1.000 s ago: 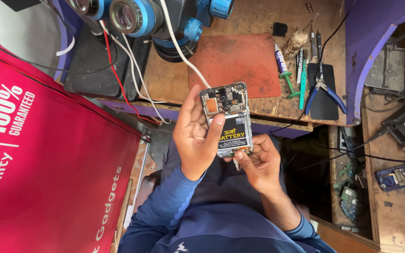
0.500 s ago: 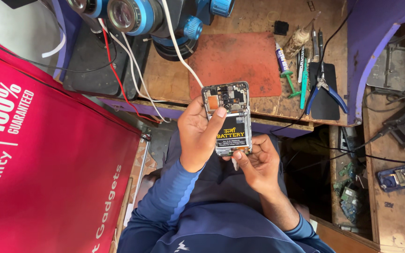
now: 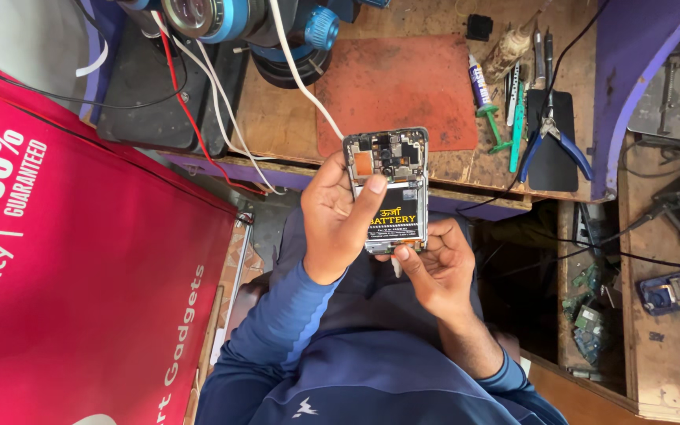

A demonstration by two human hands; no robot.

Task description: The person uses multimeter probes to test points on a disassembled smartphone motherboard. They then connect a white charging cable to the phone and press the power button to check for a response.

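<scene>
Looking down from the head camera, I see the big red banner (image 3: 80, 260) filling the left side, then the wooden bench (image 3: 277, 126) running across the top, with a rust-coloured work mat (image 3: 403, 79) near its front edge. At the bench's back left corner sits a blue-ringed microscope head (image 3: 222, 16); toward its right edge lie blue-handled pliers (image 3: 552, 134) and a small glue tube (image 3: 479, 83). Below the front edge, over my lap, I hold the opened phone (image 3: 387, 189), its back off, showing circuit board and black battery. My left hand (image 3: 340, 216) wraps its left side, thumb pressed across the top of the battery. My right hand (image 3: 434, 267) cups the bottom edge, fingertips pinching narrowly there. Since a second ago the phone has barely shifted; the thumb sits a touch higher, so I judge I am only steadying and inspecting it
</scene>
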